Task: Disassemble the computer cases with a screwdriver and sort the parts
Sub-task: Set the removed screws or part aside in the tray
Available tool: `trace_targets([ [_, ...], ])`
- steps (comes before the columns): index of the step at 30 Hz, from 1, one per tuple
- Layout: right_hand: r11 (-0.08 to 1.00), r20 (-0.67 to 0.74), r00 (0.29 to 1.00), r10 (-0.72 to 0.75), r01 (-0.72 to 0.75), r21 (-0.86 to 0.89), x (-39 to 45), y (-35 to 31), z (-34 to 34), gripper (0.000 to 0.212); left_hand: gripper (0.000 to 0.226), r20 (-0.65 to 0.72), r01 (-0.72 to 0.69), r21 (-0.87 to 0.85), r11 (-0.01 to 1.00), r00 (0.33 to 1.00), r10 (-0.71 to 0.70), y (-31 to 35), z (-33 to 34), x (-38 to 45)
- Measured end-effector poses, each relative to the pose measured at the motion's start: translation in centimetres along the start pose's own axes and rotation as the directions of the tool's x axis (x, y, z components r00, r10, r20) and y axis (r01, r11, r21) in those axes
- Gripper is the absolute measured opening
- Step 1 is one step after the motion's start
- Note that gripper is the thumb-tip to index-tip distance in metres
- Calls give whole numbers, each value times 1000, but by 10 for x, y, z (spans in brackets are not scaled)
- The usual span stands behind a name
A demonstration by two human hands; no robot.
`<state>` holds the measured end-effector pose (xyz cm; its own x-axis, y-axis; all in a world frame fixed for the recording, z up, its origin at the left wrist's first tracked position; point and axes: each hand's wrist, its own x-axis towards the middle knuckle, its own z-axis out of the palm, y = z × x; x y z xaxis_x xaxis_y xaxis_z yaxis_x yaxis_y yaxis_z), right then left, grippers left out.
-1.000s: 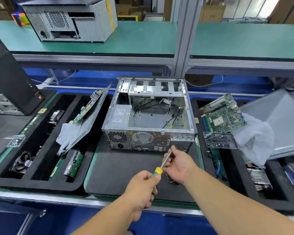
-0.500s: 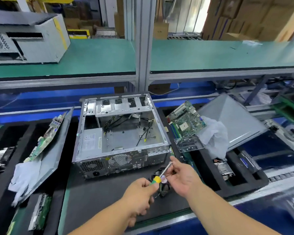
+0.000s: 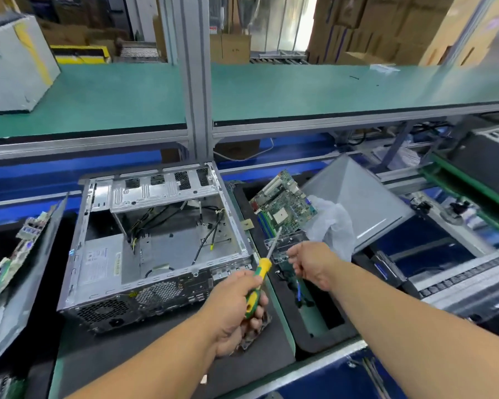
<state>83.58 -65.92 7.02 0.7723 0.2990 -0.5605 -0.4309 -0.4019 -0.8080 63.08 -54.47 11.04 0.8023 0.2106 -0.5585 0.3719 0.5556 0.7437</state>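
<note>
An open silver computer case (image 3: 156,249) lies on the dark mat, its inside stripped to loose cables and a power supply. My left hand (image 3: 234,312) grips the yellow-green handle of a screwdriver (image 3: 258,279), shaft pointing up and right. A small fan (image 3: 255,332) lies on the mat under that hand. My right hand (image 3: 308,263) hovers over the black tray (image 3: 323,338) right of the case, fingers curled together; anything between them is too small to see. In that tray lean a green motherboard (image 3: 285,205) and a metal I/O plate (image 3: 285,246).
A grey side panel (image 3: 355,203) and a crumpled white bag (image 3: 332,226) lean in the right tray. At the left, another panel with a board (image 3: 26,246) rests in a tray. A green shelf (image 3: 300,90) above carries a second case (image 3: 12,61).
My right hand let go of the screwdriver shaft and moved right, over the tray. My left hand kept the screwdriver. The view swung to the right.
</note>
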Motion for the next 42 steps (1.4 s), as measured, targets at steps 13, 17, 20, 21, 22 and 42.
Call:
trace_targets([
  [13,190,396,894,-212,435,-880,112,-41,-20,35,25,-157,-122,-218,968,984,89,39,53,70],
  [17,273,398,891,-220,448,-851,133,-37,-24,39,20,-181,-145,-243,959,978,102,39,63,77],
  [20,404,376,897,-235,441,-801,145,-35,-30,44,23,-178,-159,-257,953,977,115,40,70,80],
  [21,451,370,897,-243,442,-776,147,-36,-33,44,23,-177,-167,-259,951,976,124,41,70,81],
  [22,512,361,896,-258,444,-735,147,-36,-36,42,21,-176,-179,-264,948,975,135,42,71,81],
  [42,630,223,954,-202,301,-716,-16,92,63,33,16,-41,-198,-255,946,980,194,51,1,29],
])
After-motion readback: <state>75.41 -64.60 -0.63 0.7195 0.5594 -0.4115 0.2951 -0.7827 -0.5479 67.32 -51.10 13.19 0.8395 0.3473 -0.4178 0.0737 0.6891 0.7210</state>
